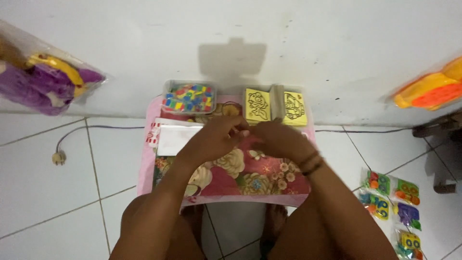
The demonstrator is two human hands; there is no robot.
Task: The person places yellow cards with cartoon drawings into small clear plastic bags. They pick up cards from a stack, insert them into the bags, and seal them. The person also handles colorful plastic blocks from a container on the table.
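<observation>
- Small table point(144, 159), pink rim w/ floral top, stands against the white wall point(288, 38); its near edge sits above the person's knees, feet showing under it
- Left hand point(211, 139) and right hand point(281, 139) meet at table centre, fingertips together at about the mid-line; fingers of both curled inward; whatever is pinched between them is too small to make out, so can't tell if they grip anything; dark bands on the right wrist
- Room to move: bare tile floor point(43, 192) wide to the left, only a cord w/ plug point(58, 157) there; right side tighter, toy packets point(392, 207) lying near the right knee
- Back edge of table crowded: clear tub point(189, 97) at back left, full of small coloured pieces; two yellow cards point(274, 107) w/ black line drawings upright at back right, just beside each other
- White sheet point(171, 138) lies flat at table's left, partly under the left hand
- Bagged purple toy point(43, 82) on the wall far left; bagged orange toy point(430, 91) far right; both well apart from the hands
</observation>
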